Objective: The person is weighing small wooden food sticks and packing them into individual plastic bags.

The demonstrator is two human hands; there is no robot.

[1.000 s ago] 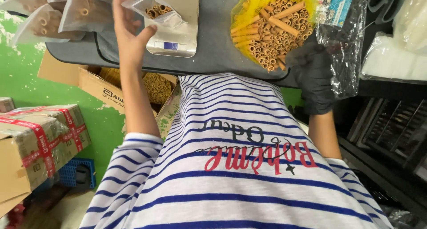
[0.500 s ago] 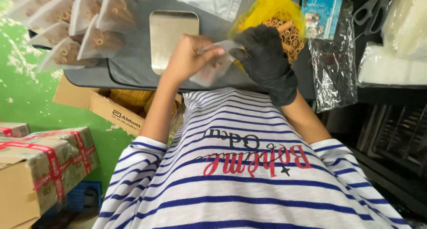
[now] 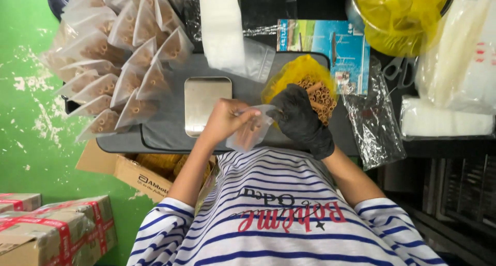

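My bare left hand [image 3: 223, 120] pinches the rim of a small clear plastic bag [image 3: 250, 133] in front of the steel kitchen scale [image 3: 205, 105]. My right hand [image 3: 299, 119], in a black glove, is at the bag's mouth and seems to hold brown rolled sticks there. Behind the gloved hand lies a yellow bag [image 3: 299, 75] heaped with the same rolled sticks [image 3: 323, 94]. The scale's platform is bare.
Several filled clear packets [image 3: 121, 64] lie fanned out on the grey tray [image 3: 165, 134] at the left. Empty clear bags [image 3: 227, 33], a blue card pack [image 3: 330, 46], scissors [image 3: 398, 69] and a bowl lined in yellow [image 3: 400, 15] sit behind. Cardboard boxes [image 3: 139, 175] stand below on the green floor.
A filled packet lay on the scale a second ago and is gone from it. My hands came together on an empty clear bag, and the view shifted so more of the table shows.
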